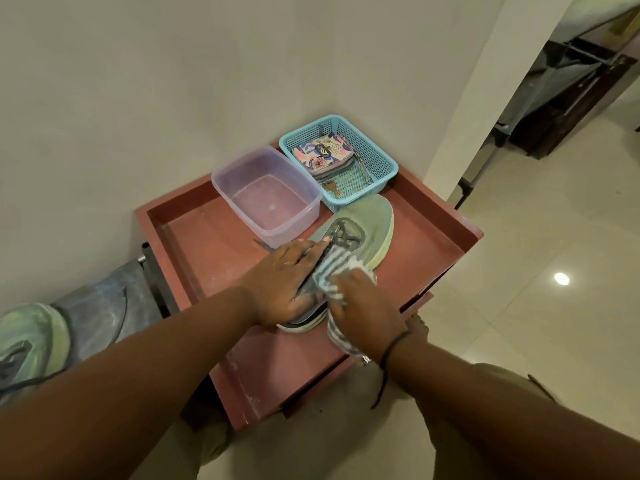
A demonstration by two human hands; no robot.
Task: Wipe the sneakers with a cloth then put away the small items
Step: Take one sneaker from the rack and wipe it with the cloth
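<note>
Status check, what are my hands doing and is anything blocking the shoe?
Left hand flat on green sneaker, steadying. Right hand gripping striped cloth, wiping its side. Clear tub close beside, not blocking.

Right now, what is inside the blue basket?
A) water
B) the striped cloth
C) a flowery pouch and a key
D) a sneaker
C: the blue basket holds a flowery pouch and a key, while the sneaker lies on the red table beside it.
</note>
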